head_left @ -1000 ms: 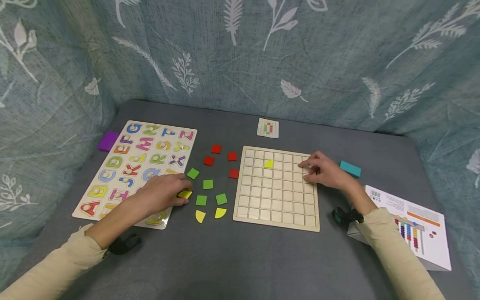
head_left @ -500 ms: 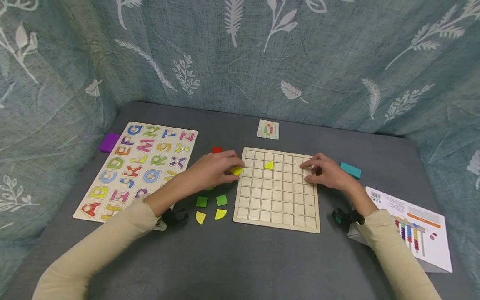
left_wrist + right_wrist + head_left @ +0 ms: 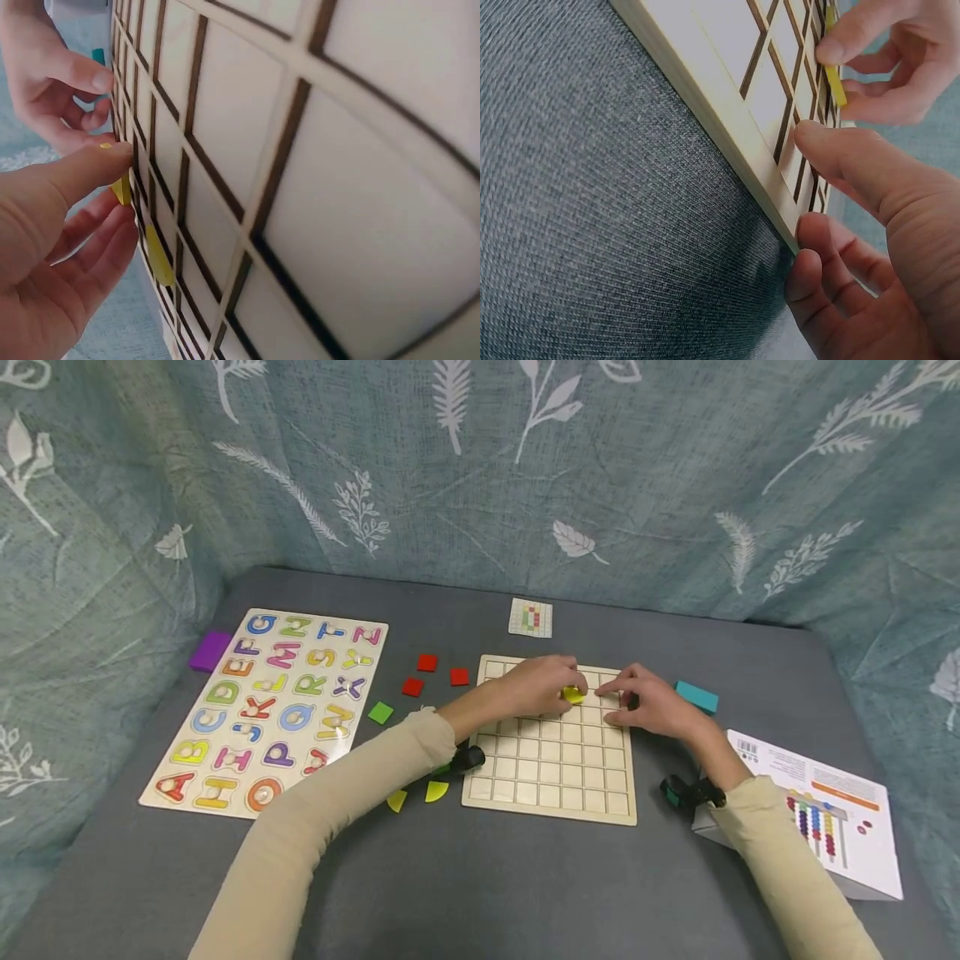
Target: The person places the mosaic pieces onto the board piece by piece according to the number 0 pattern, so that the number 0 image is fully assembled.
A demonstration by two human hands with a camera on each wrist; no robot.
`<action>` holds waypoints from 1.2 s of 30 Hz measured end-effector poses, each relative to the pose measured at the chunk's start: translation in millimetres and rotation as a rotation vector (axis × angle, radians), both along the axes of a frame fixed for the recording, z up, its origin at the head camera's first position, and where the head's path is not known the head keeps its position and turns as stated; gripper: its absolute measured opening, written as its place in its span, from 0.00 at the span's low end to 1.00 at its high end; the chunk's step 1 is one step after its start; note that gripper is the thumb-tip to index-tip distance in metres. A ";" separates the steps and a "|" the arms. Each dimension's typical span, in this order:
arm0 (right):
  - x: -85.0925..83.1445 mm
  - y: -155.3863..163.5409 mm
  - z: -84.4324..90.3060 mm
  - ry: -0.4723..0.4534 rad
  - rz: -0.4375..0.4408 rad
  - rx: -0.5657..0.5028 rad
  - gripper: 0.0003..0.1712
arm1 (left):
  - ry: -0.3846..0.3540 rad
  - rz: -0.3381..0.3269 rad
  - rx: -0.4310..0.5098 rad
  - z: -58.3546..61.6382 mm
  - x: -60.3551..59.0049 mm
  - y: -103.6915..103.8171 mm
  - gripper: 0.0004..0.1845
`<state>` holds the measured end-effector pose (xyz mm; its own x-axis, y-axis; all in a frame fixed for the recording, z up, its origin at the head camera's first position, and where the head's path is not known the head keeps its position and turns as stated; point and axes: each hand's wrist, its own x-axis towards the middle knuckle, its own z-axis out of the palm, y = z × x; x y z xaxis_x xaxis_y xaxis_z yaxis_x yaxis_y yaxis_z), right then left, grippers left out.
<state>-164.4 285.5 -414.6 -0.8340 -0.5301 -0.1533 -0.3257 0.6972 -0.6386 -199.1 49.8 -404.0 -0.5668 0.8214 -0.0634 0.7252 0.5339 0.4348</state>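
Note:
In the head view my left hand point(image 3: 542, 685) reaches over the upper part of a wooden grid board point(image 3: 525, 793). Thumb and fingers pinch a yellow quarter-circle tile point(image 3: 573, 695), tilted close over the squares in the left wrist view. Another yellow tile point(image 3: 159, 255) lies in a square there; the left hand hides it in the head view. My right hand point(image 3: 648, 703) holds the board's right edge. In the right wrist view its thumb point(image 3: 832, 146) is on the board's face and its curled fingertips point(image 3: 814, 232) are at the side.
Left of the board lie red square tiles point(image 3: 427, 662), a green square point(image 3: 381, 712) and yellow quarter circles point(image 3: 437, 791). Farther left is an alphabet puzzle point(image 3: 330, 647). A pattern card point(image 3: 530, 618) lies behind the board. A teal block point(image 3: 697, 697) and an abacus box point(image 3: 817, 810) are at right.
My left hand has carried the yellow quarter-circle tile rightward, from beside the alphabet puzzle to over the board's upper squares. The right hand has stayed at the board's edge.

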 end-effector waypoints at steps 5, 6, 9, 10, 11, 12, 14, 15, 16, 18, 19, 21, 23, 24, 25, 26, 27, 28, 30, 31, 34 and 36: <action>0.0 -1.0 1.1 -0.005 -0.004 0.008 0.21 | -0.020 0.000 0.003 -3.2 -2.8 2.5 0.15; -0.1 -0.9 1.2 -0.007 -0.005 0.007 0.21 | -0.026 -0.001 0.006 -2.9 -2.9 2.7 0.14; -0.2 -0.2 0.9 -0.006 0.001 -0.001 0.21 | -0.038 -0.003 0.000 -1.4 -3.0 3.5 0.11; -0.3 0.1 0.7 -0.004 0.005 -0.003 0.21 | -0.042 -0.002 -0.010 -0.4 -3.0 3.7 0.10; -0.1 0.1 0.5 -0.004 0.007 -0.005 0.21 | -0.045 0.003 -0.022 0.5 -3.2 3.8 0.10; -0.1 0.2 0.3 -0.003 0.008 -0.007 0.21 | -0.050 0.011 -0.036 1.7 -3.3 3.7 0.10; 0.2 0.3 -0.1 -0.002 0.006 -0.008 0.21 | -0.052 0.019 -0.064 3.7 -3.7 3.2 0.10; 0.4 0.5 -0.5 0.002 0.005 -0.007 0.21 | -0.051 0.021 -0.076 4.4 -3.8 2.9 0.10; 0.7 0.6 -0.8 0.003 0.003 -0.007 0.21 | -0.048 0.019 -0.085 5.2 -3.7 2.4 0.10; 1.1 0.9 -1.4 0.004 -0.002 -0.006 0.20 | -0.037 0.007 -0.101 6.4 -2.8 1.5 0.08; 1.2 1.1 -1.8 0.004 -0.003 -0.006 0.20 | -0.027 -0.003 -0.108 6.5 -1.7 1.0 0.08; 1.7 1.3 -1.9 0.000 -0.004 -0.004 0.21 | 0.015 -0.026 -0.129 7.2 2.4 -1.3 0.07; 1.9 1.4 -1.6 -0.013 -0.005 -0.001 0.21 | 0.058 -0.037 -0.140 8.7 10.4 -6.6 0.08; 1.7 1.7 -1.1 -0.016 -0.008 0.001 0.21 | 0.081 -0.038 -0.137 9.0 16.2 -12.1 0.08; 1.6 1.8 -0.5 -0.019 -0.008 0.002 0.21 | 0.108 -0.041 -0.122 8.9 22.5 -19.3 0.09; 1.5 1.9 0.3 -0.021 -0.010 0.003 0.21 | 0.133 -0.038 -0.101 8.6 29.7 -28.6 0.09; 1.3 2.0 1.0 -0.024 -0.011 0.005 0.21 | 0.146 -0.027 -0.078 8.4 37.4 -39.6 0.10; 1.1 2.1 1.6 -0.023 -0.008 0.004 0.21 | 0.150 -0.012 -0.050 8.1 45.4 -52.3 0.11; 0.7 2.2 2.5 -0.017 -0.007 0.005 0.21 | 0.148 0.023 0.017 7.6 60.9 -81.6 0.12; 0.6 1.9 2.7 -0.014 -0.004 0.004 0.21 | 0.138 0.050 0.044 7.1 67.8 -96.4 0.13; 1.0 0.2 2.3 -0.014 0.002 -0.003 0.21 | 0.067 0.197 0.079 9.4 91.0 -142.7 0.15; 1.2 -1.5 1.1 -0.022 0.002 -0.004 0.22 | 0.030 0.306 0.086 10.0 105.9 -169.5 0.17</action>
